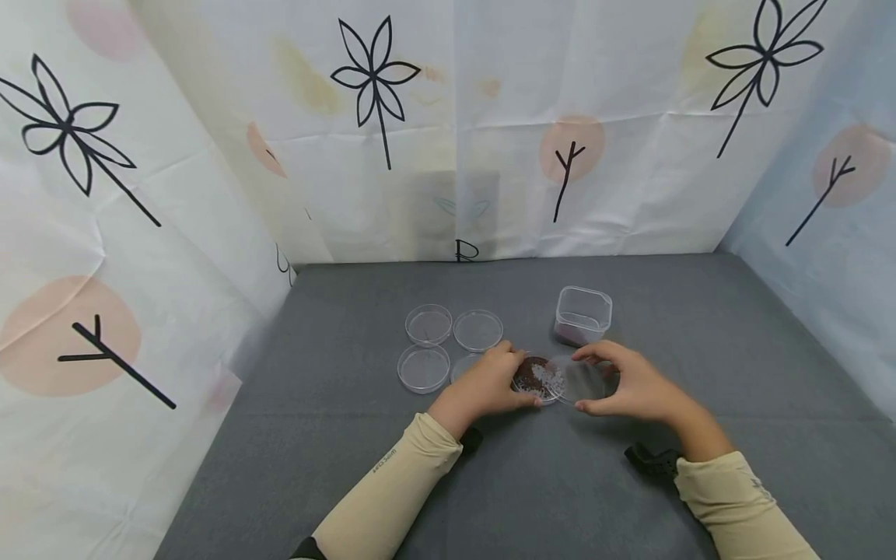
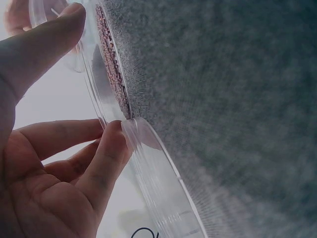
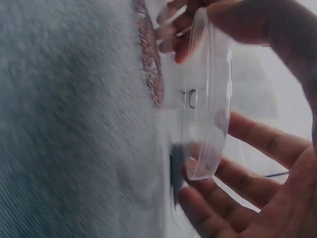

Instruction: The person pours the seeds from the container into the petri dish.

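A clear petri dish (image 1: 537, 379) of reddish-brown granules, with white bits or glare across part of it, rests on the grey tabletop. My left hand (image 1: 491, 383) holds it by the rim, thumb on the near side and fingers on the far side. In my right hand (image 1: 633, 386) is a clear round lid (image 1: 582, 381), pinched at its edge between thumb and fingers. The lid overlaps the dish's right side in the head view. Tilted on edge in the right wrist view, the lid (image 3: 208, 99) stands apart from the granules (image 3: 149, 54).
Several clear petri dishes stand left of my left hand, among them one at the back left (image 1: 428, 324) and one at the front left (image 1: 423, 369); another is partly behind the hand. A square clear tub (image 1: 583, 309) with dark contents sits behind the lid. Printed fabric walls (image 1: 490, 194) border the table.
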The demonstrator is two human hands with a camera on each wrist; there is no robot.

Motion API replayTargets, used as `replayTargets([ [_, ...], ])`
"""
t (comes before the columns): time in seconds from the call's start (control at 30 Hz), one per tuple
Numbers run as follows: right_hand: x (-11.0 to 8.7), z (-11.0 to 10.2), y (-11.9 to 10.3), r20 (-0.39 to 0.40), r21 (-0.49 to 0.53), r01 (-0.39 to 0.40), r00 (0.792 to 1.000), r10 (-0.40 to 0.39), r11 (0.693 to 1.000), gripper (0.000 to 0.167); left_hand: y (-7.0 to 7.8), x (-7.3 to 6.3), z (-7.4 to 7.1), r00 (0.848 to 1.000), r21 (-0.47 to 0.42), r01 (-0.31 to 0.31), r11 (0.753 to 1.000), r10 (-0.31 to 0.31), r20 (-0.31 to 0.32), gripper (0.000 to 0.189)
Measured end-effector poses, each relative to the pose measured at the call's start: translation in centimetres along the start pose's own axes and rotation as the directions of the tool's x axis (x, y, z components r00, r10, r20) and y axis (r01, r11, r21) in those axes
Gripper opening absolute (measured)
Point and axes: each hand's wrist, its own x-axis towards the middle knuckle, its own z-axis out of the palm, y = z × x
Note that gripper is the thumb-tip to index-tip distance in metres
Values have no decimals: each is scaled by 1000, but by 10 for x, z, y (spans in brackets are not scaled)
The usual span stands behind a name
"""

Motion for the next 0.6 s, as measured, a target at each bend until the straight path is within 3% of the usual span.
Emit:
replayTargets([
  [0.37, 7, 16, -10, -37, -14, 66, 997, -66, 998, 56, 0, 0, 0, 999, -14, -33, 999, 32, -26, 68],
  [0.6, 9, 21, -14, -63, -50, 100, 993, -103, 994, 52, 0, -3, -4, 999, -38, -34, 999, 33, -16, 74],
])
